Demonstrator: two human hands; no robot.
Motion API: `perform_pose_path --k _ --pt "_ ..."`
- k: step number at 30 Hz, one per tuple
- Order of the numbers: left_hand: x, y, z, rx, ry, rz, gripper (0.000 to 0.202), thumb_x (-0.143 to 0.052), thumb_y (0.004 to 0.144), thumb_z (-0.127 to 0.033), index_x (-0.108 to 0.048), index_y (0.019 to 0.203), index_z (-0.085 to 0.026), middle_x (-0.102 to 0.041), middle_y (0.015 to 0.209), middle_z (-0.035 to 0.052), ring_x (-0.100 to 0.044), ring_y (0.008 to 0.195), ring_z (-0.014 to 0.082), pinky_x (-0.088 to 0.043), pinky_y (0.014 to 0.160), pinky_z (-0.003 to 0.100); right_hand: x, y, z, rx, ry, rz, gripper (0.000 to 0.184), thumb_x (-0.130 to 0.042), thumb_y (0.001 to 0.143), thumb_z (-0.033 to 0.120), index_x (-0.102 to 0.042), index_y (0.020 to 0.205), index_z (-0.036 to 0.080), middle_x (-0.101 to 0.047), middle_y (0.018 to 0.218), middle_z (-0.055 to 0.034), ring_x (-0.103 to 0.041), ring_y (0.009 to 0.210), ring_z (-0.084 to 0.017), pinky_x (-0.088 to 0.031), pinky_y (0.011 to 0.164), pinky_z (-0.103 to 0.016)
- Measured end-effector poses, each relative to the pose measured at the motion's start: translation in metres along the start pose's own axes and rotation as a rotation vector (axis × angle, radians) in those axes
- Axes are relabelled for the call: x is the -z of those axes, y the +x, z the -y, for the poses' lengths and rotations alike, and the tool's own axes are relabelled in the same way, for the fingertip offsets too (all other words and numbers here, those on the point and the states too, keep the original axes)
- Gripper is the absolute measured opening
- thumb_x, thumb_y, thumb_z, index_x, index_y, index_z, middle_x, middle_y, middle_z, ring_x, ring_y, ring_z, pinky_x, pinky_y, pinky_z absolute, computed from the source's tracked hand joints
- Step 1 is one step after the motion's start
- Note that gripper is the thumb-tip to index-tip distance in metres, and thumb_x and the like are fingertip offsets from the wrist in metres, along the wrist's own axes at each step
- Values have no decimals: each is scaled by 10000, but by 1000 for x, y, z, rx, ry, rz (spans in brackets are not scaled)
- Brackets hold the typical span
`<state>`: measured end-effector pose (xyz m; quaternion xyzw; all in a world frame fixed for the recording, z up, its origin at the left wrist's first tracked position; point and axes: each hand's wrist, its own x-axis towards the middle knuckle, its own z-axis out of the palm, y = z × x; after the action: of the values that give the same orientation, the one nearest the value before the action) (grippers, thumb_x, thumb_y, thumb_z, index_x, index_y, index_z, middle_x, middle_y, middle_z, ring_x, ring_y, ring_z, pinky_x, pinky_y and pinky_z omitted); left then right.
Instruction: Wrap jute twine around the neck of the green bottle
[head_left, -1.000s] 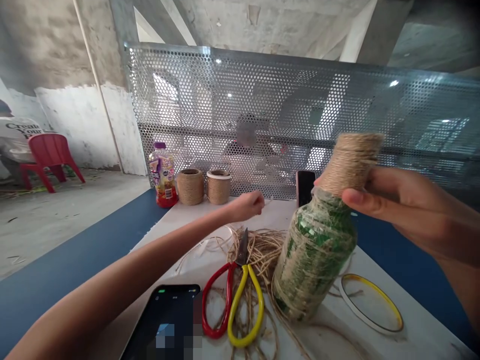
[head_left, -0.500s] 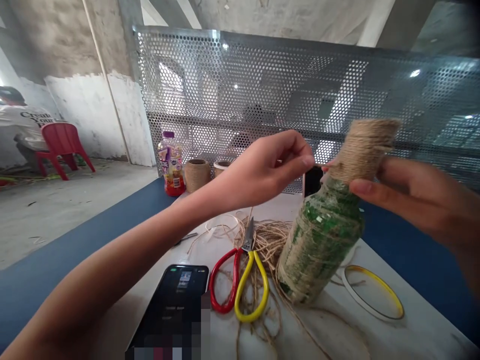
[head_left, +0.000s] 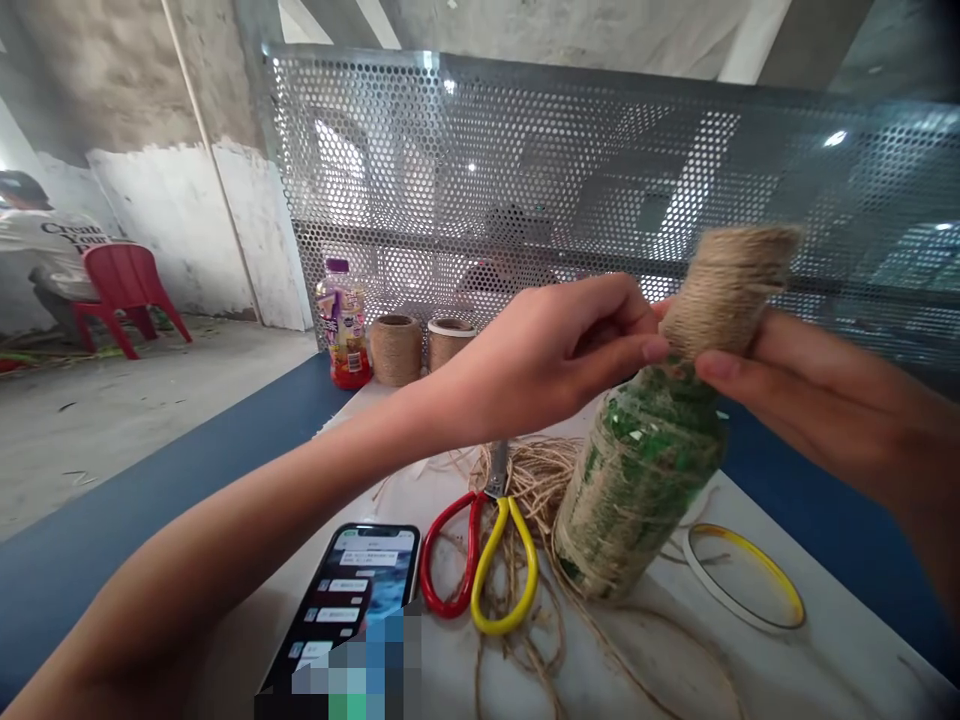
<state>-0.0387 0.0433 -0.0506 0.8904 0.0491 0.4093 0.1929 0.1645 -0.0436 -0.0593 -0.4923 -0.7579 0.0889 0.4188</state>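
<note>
Before a perforated metal screen (head_left: 480,120), a green bottle (head_left: 637,480) leans on the white counter (head_left: 840,650), both hands at its neck (head_left: 724,290).
The right hand (head_left: 832,400) has its fingers clamped around the bottle's twine-wrapped neck; the left hand (head_left: 555,350) has thumb and finger pinched together at the neck's left side, and whether a strand sits between them I cannot tell. Left of the bottle lie loose twine (head_left: 536,475), red-and-yellow scissors (head_left: 495,487) and, farther left, a phone (head_left: 360,580); right of it, a tape ring (head_left: 705,575). Beyond the bottle, leftward, stand two twine spools (head_left: 396,350).
</note>
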Motion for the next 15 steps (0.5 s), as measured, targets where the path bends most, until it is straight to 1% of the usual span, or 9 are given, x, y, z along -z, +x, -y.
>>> perform_pose_path --k 4,6,8,10,12,15 --pt "-4 0 3 8 -23 -23 143 -521 913 -223 -515 777 -179 -512 675 -25 -491 629 88 -381 535 215 -1 4 12 -118 86 50 322 -525 895 436 -595 1204 378 -647 1124 47 -571 1117 -210 -441 1029 -330" --pt "-6 -1 4 12 -59 -33 120 -520 911 -215 -517 799 -175 -559 719 -16 -525 671 94 -416 576 217 0 6 18 -141 111 59 340 -536 878 469 -600 1196 368 -635 1172 47 -548 1165 -213 -411 1058 -334" --pt "-8 -2 4 13 -93 -38 104 -520 910 -209 -523 816 -168 -586 752 -6 -551 708 99 -437 612 220 1 6 19 -150 134 77 342 -538 874 479 -602 1193 373 -633 1190 53 -538 1188 -202 -394 1068 -313" --pt "-10 -2 5 12 -119 -35 90 -513 913 -205 -531 837 -160 -598 773 2 -559 725 99 -442 626 221 2 5 16 -167 162 111 330 -531 885 459 -592 1202 389 -628 1204 60 -527 1206 -190 -381 1073 -299" --pt "-11 -2 5 17 -127 -31 93 -504 917 -209 -534 847 -155 -599 780 7 -558 724 98 -439 621 220 2 5 9 -149 210 116 330 -505 900 437 -572 1223 414 -624 1207 66 -523 1207 -185 -388 1065 -298" --pt "-11 -2 5 31 -123 -28 104 -497 920 -218 -532 842 -160 -593 770 8 -546 707 97 -428 605 220 1 5 -1 -99 206 56 361 -468 896 446 -570 1238 397 -644 1153 34 -560 1137 -219 -451 1007 -345"
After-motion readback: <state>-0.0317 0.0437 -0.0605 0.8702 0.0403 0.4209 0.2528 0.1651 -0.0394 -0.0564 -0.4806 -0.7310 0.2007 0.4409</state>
